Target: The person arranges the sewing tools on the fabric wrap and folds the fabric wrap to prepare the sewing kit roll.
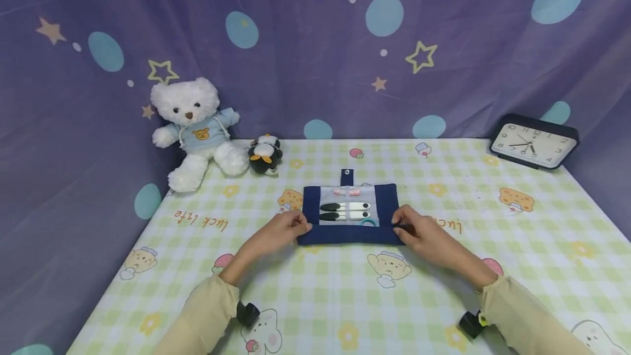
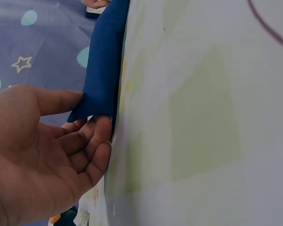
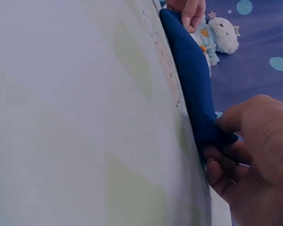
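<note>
A navy fabric roll-up case [image 1: 351,235] lies unfolded on the table, its near edge folded up over the grey lining. Two tools with black-and-white handles [image 1: 345,207] sit under a band inside, beside a teal ring [image 1: 368,222] and small pink-and-white pieces [image 1: 354,192]. At the top, a strap [image 1: 347,177] with a metal snap points away. My left hand [image 1: 278,232] pinches the fold's left end; in the left wrist view its thumb lies over the navy cloth [image 2: 104,61]. With thumb and fingers, my right hand [image 1: 434,237] grips the right end.
A white teddy bear [image 1: 197,125] in a blue hoodie and a penguin plush [image 1: 265,155] sit at the back left. A black-framed clock [image 1: 534,142] leans at the back right. The checked tablecloth [image 1: 315,300] meets a purple curtain [image 1: 305,70] behind.
</note>
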A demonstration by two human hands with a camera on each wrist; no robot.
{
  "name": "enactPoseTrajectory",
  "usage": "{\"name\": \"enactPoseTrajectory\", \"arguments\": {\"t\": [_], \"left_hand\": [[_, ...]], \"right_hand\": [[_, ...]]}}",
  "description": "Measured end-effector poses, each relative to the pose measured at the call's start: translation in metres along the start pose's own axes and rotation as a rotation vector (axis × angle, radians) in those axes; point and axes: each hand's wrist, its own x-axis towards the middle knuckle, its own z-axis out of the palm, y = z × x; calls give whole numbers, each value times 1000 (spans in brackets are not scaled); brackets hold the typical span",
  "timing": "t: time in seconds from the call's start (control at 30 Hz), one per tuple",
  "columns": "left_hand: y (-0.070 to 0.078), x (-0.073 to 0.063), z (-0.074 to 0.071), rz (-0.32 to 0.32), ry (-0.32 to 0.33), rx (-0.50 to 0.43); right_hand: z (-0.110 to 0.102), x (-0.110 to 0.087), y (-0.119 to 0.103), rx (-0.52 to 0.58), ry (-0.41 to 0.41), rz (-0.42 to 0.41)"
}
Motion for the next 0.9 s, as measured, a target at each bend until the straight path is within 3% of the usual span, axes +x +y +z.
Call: {"name": "enactPoseTrajectory", "arguments": {"t": [0.13,0.3,0.47,0.6,0.67,0.77,0.9], "left_hand": [[-1,2,5,5,28,12],[-1,1,13,69,98,148],[3,-4,15,250,159,363],[6,-9,14,461,158,618],[7,-11,14,533,145,715],[8,-13,13,544,127,786],[8,-13,13,519,121,829]], "right_hand": [[0,-3,0,-112,-8,-101],[-1,-6,-5,-246,-11,-165],[1,-4,-7,-363,32,-288],[2,1,-5,-458,89,-420],[2,3,-3,-493,111,-482],[2,5,0,-527,121,-543],[2,4,2,-547,109,-552]]}}
